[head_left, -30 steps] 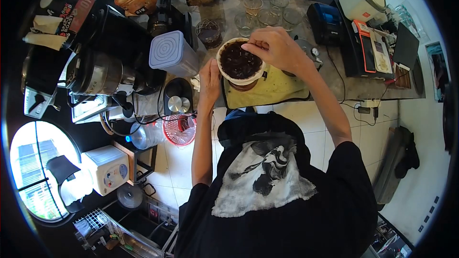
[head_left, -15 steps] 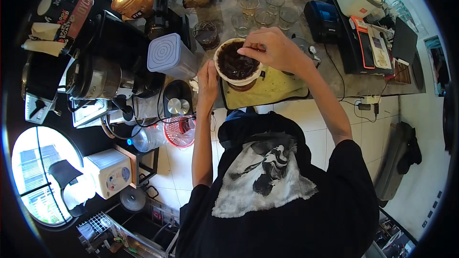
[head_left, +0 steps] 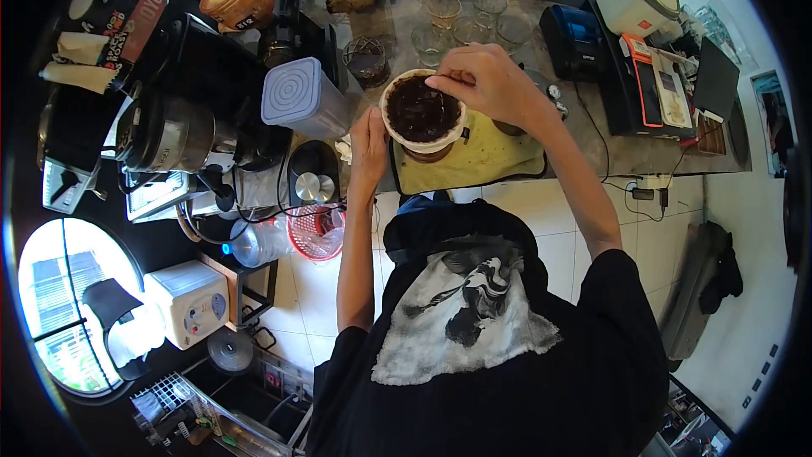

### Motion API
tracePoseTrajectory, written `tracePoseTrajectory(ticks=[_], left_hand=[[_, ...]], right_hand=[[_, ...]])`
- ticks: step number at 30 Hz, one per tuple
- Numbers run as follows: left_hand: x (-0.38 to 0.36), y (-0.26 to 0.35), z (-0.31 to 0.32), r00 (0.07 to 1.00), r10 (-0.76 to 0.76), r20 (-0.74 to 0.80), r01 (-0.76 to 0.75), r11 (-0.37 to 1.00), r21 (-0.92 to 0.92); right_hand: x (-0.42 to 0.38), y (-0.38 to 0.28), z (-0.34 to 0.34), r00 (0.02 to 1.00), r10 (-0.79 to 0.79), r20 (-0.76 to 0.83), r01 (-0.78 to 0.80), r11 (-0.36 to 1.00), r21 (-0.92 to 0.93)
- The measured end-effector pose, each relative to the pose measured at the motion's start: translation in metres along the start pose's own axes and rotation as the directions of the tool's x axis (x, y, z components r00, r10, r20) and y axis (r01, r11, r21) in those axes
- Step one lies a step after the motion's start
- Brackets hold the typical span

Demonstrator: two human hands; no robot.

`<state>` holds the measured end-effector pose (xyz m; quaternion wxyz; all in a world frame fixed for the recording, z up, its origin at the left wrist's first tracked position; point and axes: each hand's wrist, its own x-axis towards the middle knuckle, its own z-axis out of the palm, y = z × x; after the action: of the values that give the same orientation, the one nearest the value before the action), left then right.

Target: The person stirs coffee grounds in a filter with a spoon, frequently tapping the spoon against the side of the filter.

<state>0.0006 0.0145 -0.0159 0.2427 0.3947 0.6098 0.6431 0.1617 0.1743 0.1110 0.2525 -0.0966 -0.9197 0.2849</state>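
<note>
A coffee dripper lined with a pale filter stands at the near edge of the counter. Dark wet coffee grounds fill it. My left hand is closed at the dripper's left side, its fingers pressed together against the rim. Over the right part of the grounds, my right hand is closed in a pinch. Whatever thin thing it may hold is too small to make out. Under and right of the dripper lies a yellow-green cloth.
Several clear glasses stand behind the dripper. A lidded plastic container and a small black device are to the left. A grinder-like machine stands farther left. A black printer sits at the right, with a cable trailing down.
My right hand has shifted slightly over the grounds, and their surface looks more level and darker. My left hand stays beside the dripper.
</note>
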Motion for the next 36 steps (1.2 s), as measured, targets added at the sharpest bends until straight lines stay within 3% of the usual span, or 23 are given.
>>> tracePoseTrajectory(ticks=[4, 8, 10, 16, 19, 23, 25, 31, 34, 36], left_hand=[[0.000, 0.004, 0.000, 1.000, -0.014, 0.009, 0.014, 1.000, -0.003], [0.000, 0.004, 0.000, 1.000, -0.022, 0.005, 0.022, 1.000, -0.011], [-0.001, 0.004, 0.000, 0.999, -0.032, 0.005, 0.032, 0.999, -0.008], [0.000, 0.005, 0.000, 1.000, -0.005, -0.004, 0.005, 0.999, 0.046], [0.001, 0.001, -0.001, 1.000, -0.007, 0.016, 0.006, 1.000, 0.029], [0.001, 0.005, 0.001, 1.000, -0.022, 0.014, 0.022, 1.000, -0.011], [0.001, 0.002, 0.000, 1.000, 0.001, 0.013, -0.001, 1.000, 0.008], [0.002, 0.005, -0.001, 0.999, 0.031, 0.011, -0.032, 0.999, 0.043], [0.001, 0.008, 0.000, 1.000, 0.016, 0.023, -0.016, 0.999, 0.029], [0.001, 0.007, 0.000, 1.000, 0.000, 0.018, -0.001, 1.000, 0.005]], right_hand=[[-0.001, 0.002, 0.006, 0.999, -0.047, 0.002, 0.046, 0.995, 0.089], [-0.002, 0.004, 0.006, 0.995, -0.096, -0.015, 0.097, 0.995, 0.029], [-0.001, 0.007, 0.005, 0.999, -0.045, -0.018, 0.043, 0.997, -0.062], [0.000, 0.002, 0.004, 0.999, -0.051, 0.017, 0.049, 0.997, 0.059], [0.001, 0.005, 0.005, 0.999, -0.055, 0.000, 0.055, 0.998, -0.030], [0.003, 0.002, 0.005, 0.999, -0.052, -0.006, 0.052, 0.999, 0.006], [0.003, -0.003, 0.002, 0.995, -0.023, 0.099, 0.020, 0.999, 0.034], [0.004, 0.001, 0.007, 0.999, -0.053, 0.002, 0.053, 0.998, -0.018], [0.006, -0.003, 0.003, 0.995, 0.011, 0.103, -0.014, 1.000, 0.028], [0.006, 0.001, 0.005, 0.997, -0.017, 0.078, 0.018, 1.000, -0.013]])
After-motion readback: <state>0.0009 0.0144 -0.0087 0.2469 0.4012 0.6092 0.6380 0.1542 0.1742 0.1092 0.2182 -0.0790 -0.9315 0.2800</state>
